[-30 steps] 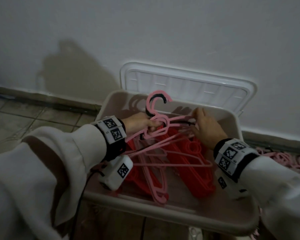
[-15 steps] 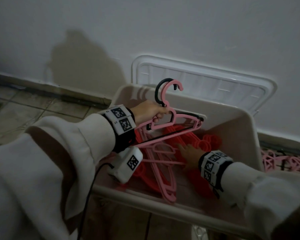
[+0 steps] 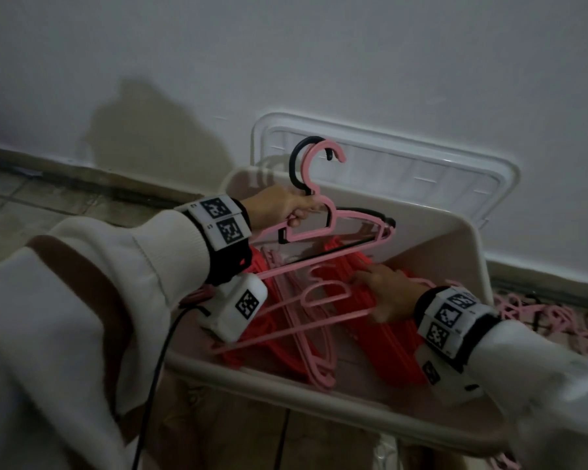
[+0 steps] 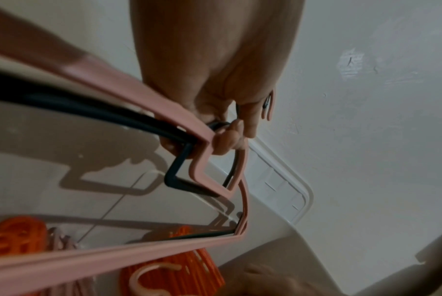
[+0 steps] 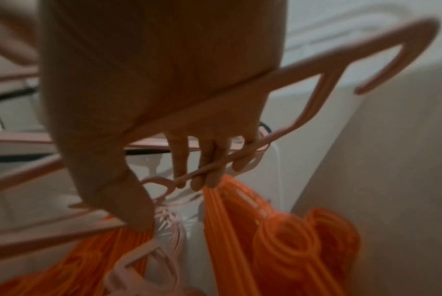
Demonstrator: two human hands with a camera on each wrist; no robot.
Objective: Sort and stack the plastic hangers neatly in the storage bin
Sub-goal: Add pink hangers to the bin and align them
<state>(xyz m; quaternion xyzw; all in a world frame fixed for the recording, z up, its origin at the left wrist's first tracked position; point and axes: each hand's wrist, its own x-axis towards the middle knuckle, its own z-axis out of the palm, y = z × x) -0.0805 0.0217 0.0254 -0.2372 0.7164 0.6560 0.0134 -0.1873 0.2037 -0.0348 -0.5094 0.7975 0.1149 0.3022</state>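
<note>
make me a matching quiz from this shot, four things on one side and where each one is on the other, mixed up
Things:
1. black hanger
2. orange hangers
3. lid
4. right hand

Places:
A. leaning on the wall behind the bin
B. held up in the left hand with a pink hanger
C. stacked down in the bin
D. reaching into the bin, fingers on a pink hanger

Pairs: 1-B, 2-C, 3-A, 4-D
</note>
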